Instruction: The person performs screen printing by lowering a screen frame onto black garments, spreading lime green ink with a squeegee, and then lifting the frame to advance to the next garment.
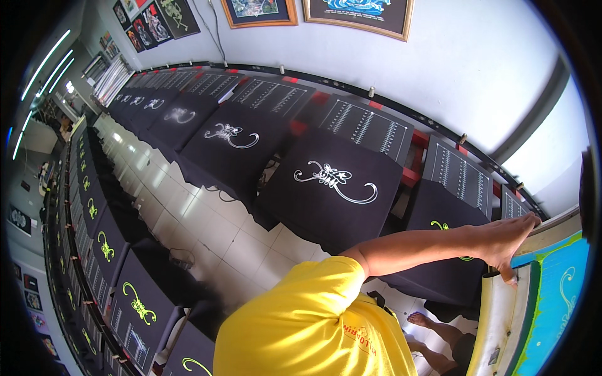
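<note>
My left arm reaches to the right from a yellow sleeve (pixel 342 285). My left hand (pixel 505 241) is closed over the corner of a screen printing frame (pixel 498 332), fingers across the far edge and thumb hooked down on the near side. The frame is cream-coloured, and its blue mesh (pixel 555 307) carries yellow-green ink along the edge and a pale curled pattern. Beneath my forearm lies a black shirt (pixel 433 276) on a board, its yellow-green print partly hidden by the arm. My right hand is out of view.
Black shirts with white curled prints (pixel 335 178) lie on a row of boards along the wall. A dark rail (pixel 351 88) with pegs runs behind them. Another row of shirts with yellow-green prints (pixel 138 304) stands left, across a tiled floor (pixel 207 238). Framed pictures (pixel 260 11) hang above.
</note>
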Available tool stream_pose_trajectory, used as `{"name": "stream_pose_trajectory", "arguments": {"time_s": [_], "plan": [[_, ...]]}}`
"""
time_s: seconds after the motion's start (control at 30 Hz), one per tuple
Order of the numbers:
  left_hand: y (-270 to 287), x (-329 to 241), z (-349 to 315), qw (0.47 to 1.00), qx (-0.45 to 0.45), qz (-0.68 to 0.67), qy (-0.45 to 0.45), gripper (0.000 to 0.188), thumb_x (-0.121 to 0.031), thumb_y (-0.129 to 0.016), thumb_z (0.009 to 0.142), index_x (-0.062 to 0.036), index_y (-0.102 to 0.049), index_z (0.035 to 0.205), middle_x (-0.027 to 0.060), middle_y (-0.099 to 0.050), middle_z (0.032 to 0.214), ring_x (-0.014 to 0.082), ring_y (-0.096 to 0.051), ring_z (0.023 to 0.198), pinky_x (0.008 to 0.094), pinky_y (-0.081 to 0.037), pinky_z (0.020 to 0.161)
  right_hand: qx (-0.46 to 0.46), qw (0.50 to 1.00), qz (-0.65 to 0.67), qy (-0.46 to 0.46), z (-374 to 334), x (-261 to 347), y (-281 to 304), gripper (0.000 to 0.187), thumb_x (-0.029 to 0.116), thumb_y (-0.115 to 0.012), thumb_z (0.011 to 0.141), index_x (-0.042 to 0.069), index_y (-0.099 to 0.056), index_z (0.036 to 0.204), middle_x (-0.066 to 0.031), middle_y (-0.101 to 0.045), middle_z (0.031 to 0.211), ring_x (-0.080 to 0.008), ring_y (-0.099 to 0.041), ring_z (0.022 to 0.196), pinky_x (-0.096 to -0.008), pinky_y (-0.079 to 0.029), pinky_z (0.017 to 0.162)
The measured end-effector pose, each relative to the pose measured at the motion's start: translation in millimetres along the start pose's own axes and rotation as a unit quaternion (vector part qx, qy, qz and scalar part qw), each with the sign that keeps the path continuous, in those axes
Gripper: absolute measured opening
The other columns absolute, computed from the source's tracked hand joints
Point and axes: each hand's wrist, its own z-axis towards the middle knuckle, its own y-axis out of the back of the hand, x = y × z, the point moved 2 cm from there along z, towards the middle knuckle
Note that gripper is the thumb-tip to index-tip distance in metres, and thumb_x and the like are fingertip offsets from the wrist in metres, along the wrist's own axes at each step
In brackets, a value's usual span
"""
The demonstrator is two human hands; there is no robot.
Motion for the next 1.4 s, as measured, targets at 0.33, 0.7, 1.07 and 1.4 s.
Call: {"name": "stream_pose_trajectory", "arguments": {"time_s": [0.33, 0.7, 1.07, 1.4], "plan": [[2, -2, -1, 1.000, -0.006, -0.009, 0.002, 0.109, -0.029, -0.098, 0.047, 0.0094, -0.034, 0.126, 0.0228, -0.046, 0.115, 0.0373, -0.051, 0.112, 0.0411, -0.042, 0.101, -0.009, 1.000, -0.001, 0.008, 5, -3, 8, 0.103, 0.063, -0.074, 0.073, -0.005, -0.039, 0.143, -0.0281, -0.046, 0.141, -0.0394, -0.051, 0.124, -0.0504, -0.045, 0.104], [7, 8, -12, 1.000, -0.001, 0.017, -0.026, 0.118, -0.053, -0.090, 0.056, 0.0104, -0.031, 0.138, 0.0277, -0.044, 0.133, 0.0407, -0.044, 0.127, 0.0434, -0.036, 0.108, -0.119, 0.992, -0.030, 0.021, 13, -35, 151, 0.104, 0.065, -0.073, 0.074, -0.005, -0.039, 0.142, -0.0292, -0.046, 0.141, -0.0404, -0.051, 0.124, -0.0515, -0.045, 0.103], [50, 30, -35, 0.998, -0.043, -0.027, 0.028, 0.099, -0.038, -0.093, 0.056, -0.0004, -0.041, 0.132, 0.0099, -0.055, 0.118, 0.0207, -0.053, 0.112, 0.0364, -0.045, 0.096, -0.187, 0.978, 0.044, 0.079, -35, 138, 176, 0.120, 0.053, -0.089, 0.065, -0.001, -0.027, 0.152, -0.0173, -0.040, 0.149, -0.0294, -0.037, 0.138, -0.0401, -0.028, 0.114], [60, 35, -38, 0.996, -0.046, -0.055, 0.044, 0.097, -0.037, -0.092, 0.059, 0.0014, -0.040, 0.132, 0.0107, -0.056, 0.117, 0.0211, -0.055, 0.107, 0.0352, -0.047, 0.093, -0.168, 0.977, 0.074, 0.104, -40, 148, 170, 0.122, 0.036, -0.092, 0.064, -0.004, -0.020, 0.153, -0.0202, -0.035, 0.152, -0.0311, -0.036, 0.139, -0.0424, -0.029, 0.114]]}}
